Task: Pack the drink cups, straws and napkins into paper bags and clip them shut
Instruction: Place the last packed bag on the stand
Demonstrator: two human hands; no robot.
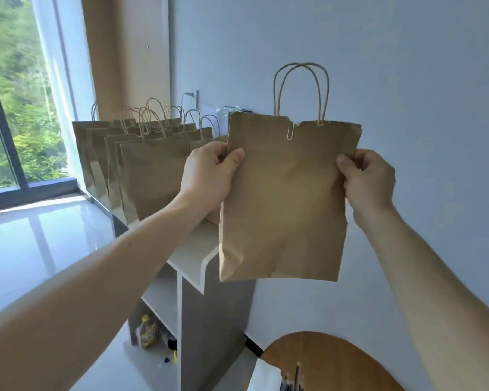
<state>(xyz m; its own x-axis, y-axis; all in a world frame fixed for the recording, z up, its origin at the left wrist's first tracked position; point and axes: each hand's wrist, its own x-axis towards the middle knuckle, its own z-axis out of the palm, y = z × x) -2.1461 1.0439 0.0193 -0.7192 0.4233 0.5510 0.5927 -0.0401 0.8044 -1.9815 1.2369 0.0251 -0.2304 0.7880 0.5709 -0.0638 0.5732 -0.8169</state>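
One paper bag [288, 193] upright, top up; left hand [206, 176], right hand [370, 182] grip sides.

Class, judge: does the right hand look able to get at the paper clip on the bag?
Probably yes, once it lets go: the right hand grips the bag by its right edge, while the paper clip sits uncovered on the top edge, nothing before it.

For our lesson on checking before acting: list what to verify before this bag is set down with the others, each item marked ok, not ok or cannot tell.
1. Left hand and right hand grip the bag: ok.
2. Clip on top edge: ok.
3. Top edge whole: not ok, notched by clip.
4. Bag upright: ok.
5. Bare shelf beside the other bags: ok.
6. Contents inside: cannot tell.
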